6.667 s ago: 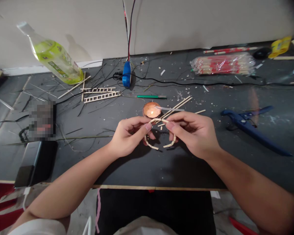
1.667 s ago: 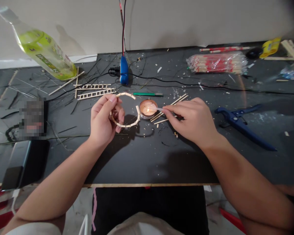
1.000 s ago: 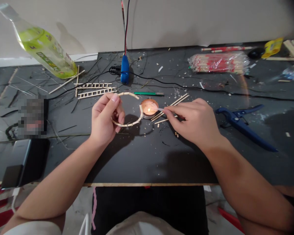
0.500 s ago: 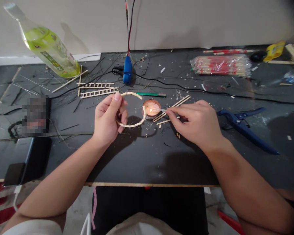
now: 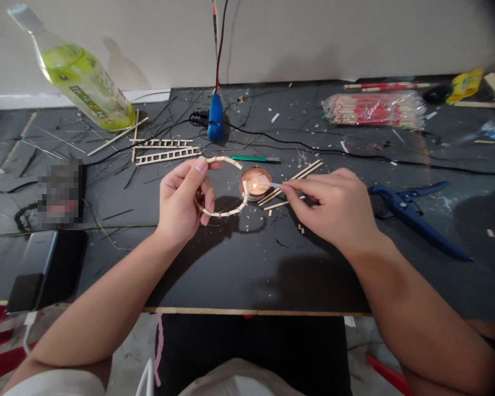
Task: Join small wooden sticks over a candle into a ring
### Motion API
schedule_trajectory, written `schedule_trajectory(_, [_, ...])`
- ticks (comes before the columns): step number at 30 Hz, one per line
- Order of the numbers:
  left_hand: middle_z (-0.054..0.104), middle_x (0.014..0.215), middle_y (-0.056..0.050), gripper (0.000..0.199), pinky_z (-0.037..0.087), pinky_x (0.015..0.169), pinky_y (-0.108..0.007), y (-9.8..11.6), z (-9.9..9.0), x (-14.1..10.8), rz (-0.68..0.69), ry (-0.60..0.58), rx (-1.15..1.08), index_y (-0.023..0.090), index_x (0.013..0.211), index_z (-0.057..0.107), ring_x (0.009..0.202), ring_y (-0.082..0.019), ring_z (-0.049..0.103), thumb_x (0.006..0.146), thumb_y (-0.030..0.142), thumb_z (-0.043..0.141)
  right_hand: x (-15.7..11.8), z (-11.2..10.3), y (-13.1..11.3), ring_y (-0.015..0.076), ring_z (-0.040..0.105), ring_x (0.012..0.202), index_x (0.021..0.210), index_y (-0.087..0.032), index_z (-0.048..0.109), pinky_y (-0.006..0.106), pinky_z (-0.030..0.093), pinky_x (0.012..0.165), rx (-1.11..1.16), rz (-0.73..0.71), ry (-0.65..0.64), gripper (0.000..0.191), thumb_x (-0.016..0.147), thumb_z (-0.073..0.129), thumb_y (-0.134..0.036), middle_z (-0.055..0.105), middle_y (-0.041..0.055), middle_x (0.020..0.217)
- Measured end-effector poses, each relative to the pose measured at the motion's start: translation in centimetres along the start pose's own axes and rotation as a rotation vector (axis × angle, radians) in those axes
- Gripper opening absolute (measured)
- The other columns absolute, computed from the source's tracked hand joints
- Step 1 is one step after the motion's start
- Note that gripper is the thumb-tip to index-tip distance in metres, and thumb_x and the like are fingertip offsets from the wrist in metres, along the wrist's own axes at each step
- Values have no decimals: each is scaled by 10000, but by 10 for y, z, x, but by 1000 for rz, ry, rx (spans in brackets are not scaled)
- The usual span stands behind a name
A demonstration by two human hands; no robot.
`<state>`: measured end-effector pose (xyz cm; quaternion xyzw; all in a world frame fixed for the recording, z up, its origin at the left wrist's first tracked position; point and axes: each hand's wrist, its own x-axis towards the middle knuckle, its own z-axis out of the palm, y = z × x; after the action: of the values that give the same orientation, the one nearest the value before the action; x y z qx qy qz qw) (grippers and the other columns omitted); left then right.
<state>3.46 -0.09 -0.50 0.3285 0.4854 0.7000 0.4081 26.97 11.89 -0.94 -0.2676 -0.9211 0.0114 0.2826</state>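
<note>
My left hand (image 5: 186,195) pinches an open ring of short wooden stick pieces (image 5: 229,213), its gap facing right. Just right of that gap burns a candle in a round, copper-coloured tin (image 5: 256,175). Between thumb and fingers, my right hand (image 5: 334,203) grips a thin whitish translucent stick (image 5: 274,185), which looks like a glue stick. Its tip is at the flame. Under and beside the right fingers lie several thin wooden sticks (image 5: 305,169). A green-handled tool (image 5: 256,159) lies behind the candle.
Blue cutting pliers (image 5: 421,214) lie at the right. Plastic-wrapped sticks (image 5: 373,109) sit at the back. Ladder-like wooden frames (image 5: 167,156), a green-labelled bottle (image 5: 82,82) and a power bank (image 5: 45,264) are on the left. A black cable (image 5: 309,147) crosses behind the hands, near a blue device (image 5: 215,118).
The ring in my left hand has shifted slightly to the right and tilted a little. My right hand keeps the translucent stick at the flame, almost still.
</note>
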Motion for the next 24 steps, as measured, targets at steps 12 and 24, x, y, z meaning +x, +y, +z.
schedule_trajectory(12, [547, 435, 56, 257, 210, 294, -219, 1, 0, 0, 3, -3, -3, 193, 934, 691, 249, -70, 364, 996, 439, 653, -1, 1, 2, 148, 627, 629, 937, -223, 795, 359, 388, 698, 11, 4, -6, 138, 972, 679, -290, 753, -21, 750])
schedule_trajectory(24, [597, 474, 46, 289, 228, 302, -226, 3, 2, 0, -8, -39, -12, 221, 879, 560, 262, -77, 377, 1016, 474, 585, -1, 2, 0, 152, 617, 625, 922, -233, 795, 357, 391, 712, 1, 23, -19, 185, 990, 644, -317, 751, -12, 735])
